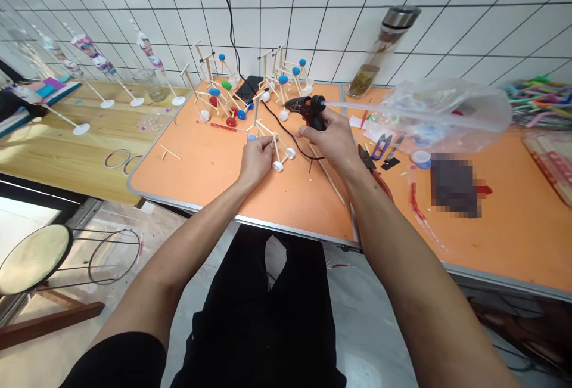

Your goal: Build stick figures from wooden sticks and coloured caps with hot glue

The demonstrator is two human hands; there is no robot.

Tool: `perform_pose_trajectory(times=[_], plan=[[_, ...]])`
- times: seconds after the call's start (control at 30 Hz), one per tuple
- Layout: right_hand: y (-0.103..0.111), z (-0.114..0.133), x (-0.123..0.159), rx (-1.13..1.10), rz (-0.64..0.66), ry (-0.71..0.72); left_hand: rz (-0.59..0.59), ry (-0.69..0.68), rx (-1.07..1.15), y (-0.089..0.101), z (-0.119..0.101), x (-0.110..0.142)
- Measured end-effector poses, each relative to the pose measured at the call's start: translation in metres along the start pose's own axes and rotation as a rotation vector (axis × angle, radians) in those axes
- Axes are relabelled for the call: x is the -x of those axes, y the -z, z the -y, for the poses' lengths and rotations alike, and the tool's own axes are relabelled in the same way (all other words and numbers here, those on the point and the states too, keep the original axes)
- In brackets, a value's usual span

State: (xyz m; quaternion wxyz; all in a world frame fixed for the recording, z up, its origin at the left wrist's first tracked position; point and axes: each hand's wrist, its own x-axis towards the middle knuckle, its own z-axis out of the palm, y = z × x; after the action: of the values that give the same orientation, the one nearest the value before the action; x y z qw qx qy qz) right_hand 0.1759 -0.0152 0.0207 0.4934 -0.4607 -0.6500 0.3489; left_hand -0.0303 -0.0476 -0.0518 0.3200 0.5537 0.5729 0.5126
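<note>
Gripping the black glue gun [316, 118] now, wrapped firmly round its handle with the right fingers [309, 132], with its nozzle pointed left, just beyond the left fingers [268, 145]. Pinching the wheeled stick frame [276, 152] with those left fingers, with two white wheels [277, 166] just to their right; hard to tell whether fully resting on the orange surface [205, 179]. And watch the black cord [286, 128], snaking right through the gap between both sets of fingers! Crowded beyond the fingers, too, with more stick models [214, 93] on coloured wheels, close behind the gun's nozzle. To the left of the left fingers, short loose sticks [171, 152]; just nearer than the right fingers, a long stick [328, 176]. Off to their right, pliers [367, 158] partly covered by the forearm, then purple snips [381, 146], and farther out a bulky plastic bag [447, 117].
</note>
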Motion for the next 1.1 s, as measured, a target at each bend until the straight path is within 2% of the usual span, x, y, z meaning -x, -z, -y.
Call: perform_pose_trajectory(times=[0.4,0.7,0.9,1.1], plan=[[0.005,-0.011,-0.002,0.172,-0.064,0.105,-0.025,0.029,0.014,0.003,0.001,-0.001],[0.008,0.011,-0.005,0.212,-0.053,0.147,-0.025,-0.004,0.016,0.003,0.007,-0.003],[0.015,0.018,0.015,0.284,-0.076,0.188,-0.039,0.020,0.024,0.002,0.004,-0.001],[0.018,0.002,0.032,0.415,-0.056,0.099,-0.053,0.020,0.026,0.003,0.002,0.001]])
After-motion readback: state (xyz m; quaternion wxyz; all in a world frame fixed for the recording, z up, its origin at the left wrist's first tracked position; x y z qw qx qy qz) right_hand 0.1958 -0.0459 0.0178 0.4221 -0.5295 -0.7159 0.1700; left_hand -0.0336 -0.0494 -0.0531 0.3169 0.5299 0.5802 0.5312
